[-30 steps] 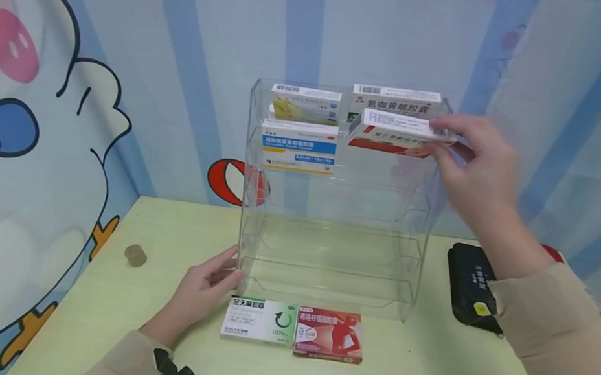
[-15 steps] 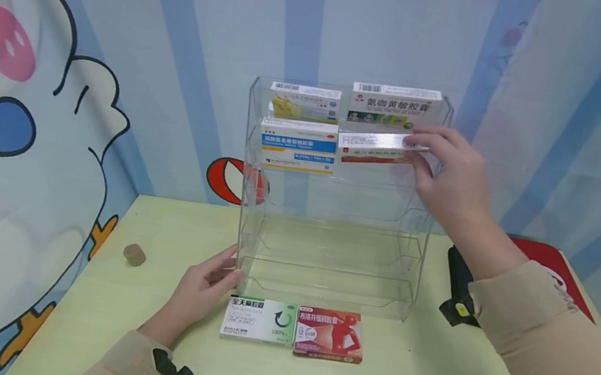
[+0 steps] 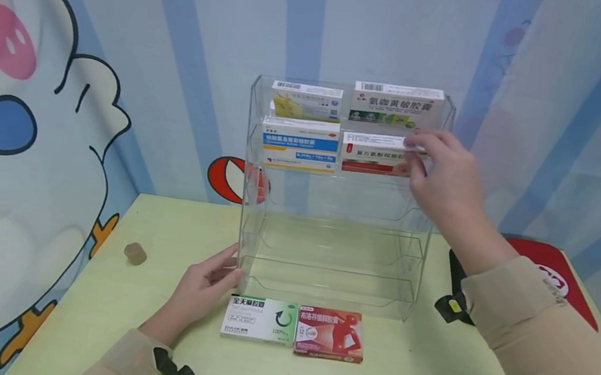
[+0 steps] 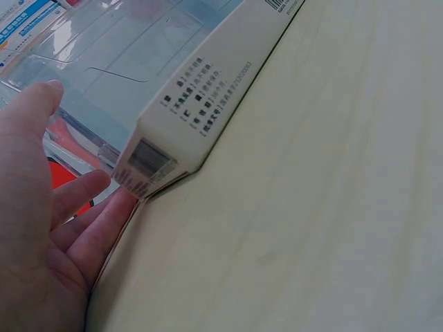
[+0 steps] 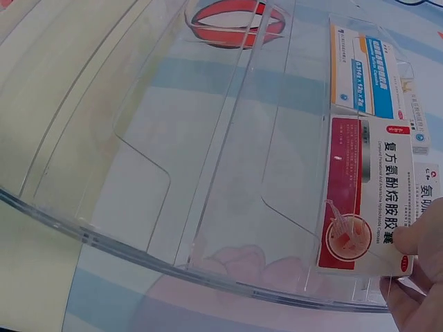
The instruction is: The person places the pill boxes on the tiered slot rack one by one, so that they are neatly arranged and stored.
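Note:
My right hand [image 3: 452,179] pinches the right end of a white and red medicine box [image 3: 371,153], which sits upright in the second tier of a clear acrylic rack [image 3: 332,245]. In the right wrist view, the thumb rests on the front of this medicine box [image 5: 367,194]. To its left stands a blue, white and yellow medicine box [image 3: 299,148]. My left hand [image 3: 201,290] grips the rack's lower left edge, thumb toward the front. Just in front of the rack, a white and green medicine box [image 3: 258,320] and a red medicine box [image 3: 330,334] lie flat.
On the top tier stand a yellow and white box [image 3: 306,103] and a white and green box [image 3: 396,105]. A small brown cylinder [image 3: 135,253] is on the table [image 3: 176,227] at left. Behind my right forearm lies a red item [image 3: 552,273] beside something black.
My right hand has lowered the white and red medicine box leftward into the second tier, and its front now faces forward more upright. The left hand stays at the rack's edge.

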Demonstrator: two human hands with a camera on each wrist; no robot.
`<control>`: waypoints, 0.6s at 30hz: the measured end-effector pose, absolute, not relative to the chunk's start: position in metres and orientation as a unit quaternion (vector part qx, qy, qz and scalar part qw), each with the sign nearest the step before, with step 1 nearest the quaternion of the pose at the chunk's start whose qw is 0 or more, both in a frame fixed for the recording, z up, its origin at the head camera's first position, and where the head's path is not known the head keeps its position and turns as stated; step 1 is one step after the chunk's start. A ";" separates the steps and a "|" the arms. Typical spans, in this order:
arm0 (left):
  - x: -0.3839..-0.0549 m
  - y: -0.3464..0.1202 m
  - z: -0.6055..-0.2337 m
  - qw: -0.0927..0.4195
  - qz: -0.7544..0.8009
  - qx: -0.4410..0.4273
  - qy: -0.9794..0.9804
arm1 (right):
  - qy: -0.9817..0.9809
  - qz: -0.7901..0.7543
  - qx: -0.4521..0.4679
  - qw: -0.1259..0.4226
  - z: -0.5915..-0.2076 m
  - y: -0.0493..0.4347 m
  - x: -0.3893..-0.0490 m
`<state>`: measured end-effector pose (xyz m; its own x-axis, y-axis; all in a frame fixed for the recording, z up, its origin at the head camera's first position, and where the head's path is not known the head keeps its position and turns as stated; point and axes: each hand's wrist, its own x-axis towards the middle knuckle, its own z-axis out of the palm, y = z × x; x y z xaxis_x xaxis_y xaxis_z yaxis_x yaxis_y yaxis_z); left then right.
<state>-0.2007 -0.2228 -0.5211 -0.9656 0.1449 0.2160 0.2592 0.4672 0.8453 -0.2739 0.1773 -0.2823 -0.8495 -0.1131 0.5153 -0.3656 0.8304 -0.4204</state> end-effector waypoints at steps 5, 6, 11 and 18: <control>-0.201 -0.223 -0.521 0.057 -0.499 -0.116 -0.857 | -0.925 0.248 0.131 0.257 -0.287 0.177 -0.273; -0.200 -0.223 -0.521 0.056 -0.498 -0.115 -0.857 | -0.922 0.250 0.133 0.264 -0.288 0.177 -0.273; -0.199 -0.222 -0.519 0.051 -0.493 -0.111 -0.861 | -0.890 0.287 0.145 0.324 -0.293 0.179 -0.270; -0.199 -0.221 -0.516 0.043 -0.494 -0.101 -0.862 | -0.846 0.301 0.193 0.396 -0.312 0.180 -0.254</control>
